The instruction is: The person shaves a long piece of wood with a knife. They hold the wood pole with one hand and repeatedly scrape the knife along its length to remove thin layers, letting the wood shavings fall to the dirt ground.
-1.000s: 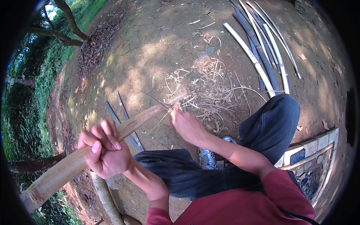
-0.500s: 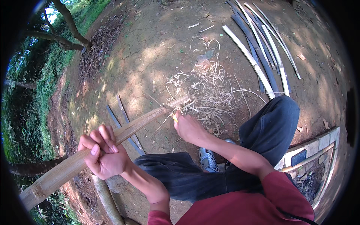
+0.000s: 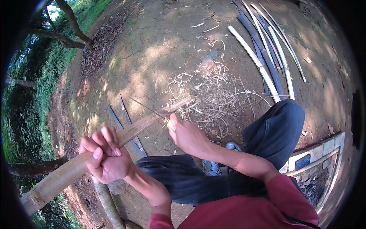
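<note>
A long split bamboo strip (image 3: 57,181) runs from the lower left up toward the middle, its far end near the shavings. Wrapped round its middle, my left hand (image 3: 108,158) grips it. My right hand (image 3: 188,135) is closed on a knife, whose yellowish handle is mostly covered by my fingers. The thin dark blade (image 3: 146,107) crosses the bamboo near its far end and points up to the left. Whether its edge bites into the bamboo cannot be made out.
Curly shavings (image 3: 217,93) lie on the dirt ahead. Several long strips (image 3: 263,65) rest at the far right, and two shorter ones (image 3: 124,114) beyond my left hand. A brick-edged pit (image 3: 322,152) is at the right, trees (image 3: 70,26) at the far left.
My right hand has drawn back a little toward me and left along the bamboo, and more of the blade now shows. My left hand has stayed almost where it was.
</note>
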Demonstrator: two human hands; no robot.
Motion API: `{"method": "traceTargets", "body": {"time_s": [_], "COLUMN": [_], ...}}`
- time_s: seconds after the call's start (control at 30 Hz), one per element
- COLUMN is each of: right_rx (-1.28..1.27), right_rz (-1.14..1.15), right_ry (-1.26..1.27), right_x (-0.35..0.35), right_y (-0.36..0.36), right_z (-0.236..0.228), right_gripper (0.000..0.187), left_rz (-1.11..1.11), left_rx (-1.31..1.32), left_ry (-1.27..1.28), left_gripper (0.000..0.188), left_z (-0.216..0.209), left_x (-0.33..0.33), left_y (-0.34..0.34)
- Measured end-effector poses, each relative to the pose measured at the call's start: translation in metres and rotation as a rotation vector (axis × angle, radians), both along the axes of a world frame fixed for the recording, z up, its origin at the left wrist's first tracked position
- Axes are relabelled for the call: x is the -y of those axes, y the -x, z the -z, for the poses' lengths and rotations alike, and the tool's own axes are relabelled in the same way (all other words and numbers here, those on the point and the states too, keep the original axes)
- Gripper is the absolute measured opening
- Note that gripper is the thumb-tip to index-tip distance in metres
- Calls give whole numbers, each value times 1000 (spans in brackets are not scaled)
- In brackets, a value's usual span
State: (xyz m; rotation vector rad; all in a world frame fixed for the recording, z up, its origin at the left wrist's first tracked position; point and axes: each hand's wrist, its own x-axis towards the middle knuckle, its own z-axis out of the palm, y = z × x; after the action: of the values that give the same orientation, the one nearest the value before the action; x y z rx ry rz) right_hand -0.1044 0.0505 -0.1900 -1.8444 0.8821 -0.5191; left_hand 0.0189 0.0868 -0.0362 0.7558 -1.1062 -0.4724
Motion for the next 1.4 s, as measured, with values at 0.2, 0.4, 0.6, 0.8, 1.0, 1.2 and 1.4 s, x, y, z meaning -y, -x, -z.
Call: {"method": "traceTargets", "body": {"time_s": [0.2, 0.4, 0.6, 0.8, 1.0, 1.2, 1.4], "right_rx": [-102, 29, -40, 10, -44, 9, -82], "right_rz": [86, 38, 93, -2, 55, 11, 80], "right_ry": [29, -80, 53, -46, -15, -9, -69], "right_x": [11, -5, 17, -3, 17, 6, 16], "right_y": [-6, 2, -14, -5, -11, -5, -19], "right_z": [65, -7, 73, 9, 67, 19, 62], "right_gripper": [30, 32, 29, 28, 29, 28, 27], "left_rz": [-20, -25, -10, -54, -38, -18, -4], "left_rx": [-1, -18, -32, -34, -42, -5, -20], "left_ry": [-4, -12, -10, -11, -2, 10, 1], "left_gripper": [24, 25, 24, 25, 24, 24, 24], "left_z": [3, 3, 2, 1, 1, 4, 3], "left_x": [-1, -2, -1, -3, 0, 0, 0], "left_y": [-2, 2, -2, -2, -6, -5, -9]}}
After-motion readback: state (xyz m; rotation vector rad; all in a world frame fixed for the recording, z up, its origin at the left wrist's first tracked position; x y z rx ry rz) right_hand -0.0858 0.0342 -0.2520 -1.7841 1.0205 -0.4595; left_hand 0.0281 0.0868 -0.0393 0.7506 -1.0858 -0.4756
